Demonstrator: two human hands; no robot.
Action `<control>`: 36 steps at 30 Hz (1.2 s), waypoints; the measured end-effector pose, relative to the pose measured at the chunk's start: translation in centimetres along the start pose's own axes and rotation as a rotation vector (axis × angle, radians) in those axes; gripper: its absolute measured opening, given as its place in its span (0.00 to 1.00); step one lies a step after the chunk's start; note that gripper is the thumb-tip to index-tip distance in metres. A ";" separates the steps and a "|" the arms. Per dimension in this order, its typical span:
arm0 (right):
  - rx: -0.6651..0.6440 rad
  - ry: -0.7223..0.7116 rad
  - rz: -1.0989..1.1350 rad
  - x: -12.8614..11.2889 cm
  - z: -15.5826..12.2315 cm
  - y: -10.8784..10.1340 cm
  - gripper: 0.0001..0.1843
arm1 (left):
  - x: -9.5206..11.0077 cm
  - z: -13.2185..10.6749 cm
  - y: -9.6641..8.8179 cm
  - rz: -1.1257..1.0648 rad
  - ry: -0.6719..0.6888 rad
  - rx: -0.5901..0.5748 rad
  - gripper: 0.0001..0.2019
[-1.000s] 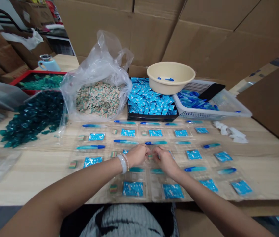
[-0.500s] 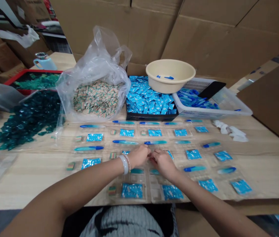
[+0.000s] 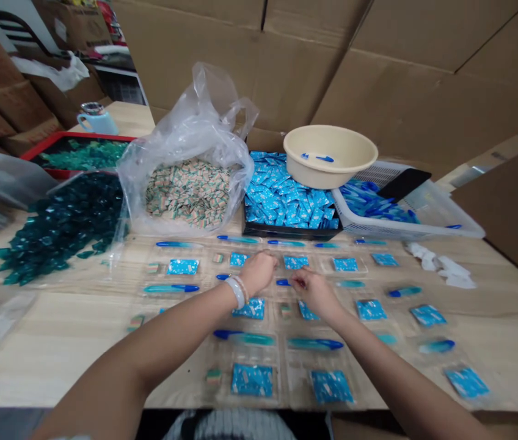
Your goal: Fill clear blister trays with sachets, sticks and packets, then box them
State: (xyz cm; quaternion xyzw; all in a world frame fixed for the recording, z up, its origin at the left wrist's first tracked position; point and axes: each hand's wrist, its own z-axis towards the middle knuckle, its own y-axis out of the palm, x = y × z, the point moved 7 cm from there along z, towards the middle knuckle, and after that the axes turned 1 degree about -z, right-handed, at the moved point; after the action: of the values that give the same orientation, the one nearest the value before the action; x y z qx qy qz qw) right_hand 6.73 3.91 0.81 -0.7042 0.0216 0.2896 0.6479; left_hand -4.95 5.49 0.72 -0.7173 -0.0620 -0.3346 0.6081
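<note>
Clear plastic trays (image 3: 290,363) stand in rows on the wooden table, holding blue printed packets (image 3: 332,387), blue-and-teal pen-shaped pieces (image 3: 315,344) and, in some, small striped squares (image 3: 214,377). My left hand (image 3: 259,272) reaches over a back-row tray, fingers closed and tips down between two packets. Whatever its fingertips hold is hidden. Just right of it, my right hand (image 3: 316,290) is closed in a pinch beside a blue pen-shaped piece (image 3: 283,282). I cannot make out what is in that pinch. Both hands are apart from each other.
Behind the trays stand a plastic bag of striped squares (image 3: 188,192), a black box of packets (image 3: 291,232), a cream basin (image 3: 330,174) and a white basket (image 3: 442,229) of pen-shaped pieces. Dark teal pieces (image 3: 66,223) lie left. Crumpled white scraps (image 3: 442,266) lie right.
The hands, together before, have parted: my left hand has moved to the back-row tray, my right a little to the right. The view has shifted, so the table appears lower and farther right.
</note>
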 end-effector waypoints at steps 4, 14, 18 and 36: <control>0.106 -0.010 0.004 0.7 3.5 0.3 0.09 | -1.2 1.9 -0.2 0.104 -0.105 -0.032 0.12; 0.031 -0.082 0.069 0.8 5.3 1.7 0.08 | -1.1 2.5 0.6 0.150 -0.197 -0.024 0.13; 0.032 -0.104 0.052 0.6 5.2 1.6 0.09 | -1.2 2.3 0.7 0.146 -0.204 0.015 0.12; 0.129 -0.222 0.055 -10.6 12.7 -2.4 0.13 | -12.1 -0.6 -9.4 -1.129 -0.441 0.338 0.14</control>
State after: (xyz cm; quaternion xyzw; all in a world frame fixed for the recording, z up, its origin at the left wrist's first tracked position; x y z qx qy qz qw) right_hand -5.98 12.39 7.66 -0.6238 -0.0125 0.3816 0.6820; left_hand -19.09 11.15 1.82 -0.5199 -0.6072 -0.4340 0.4156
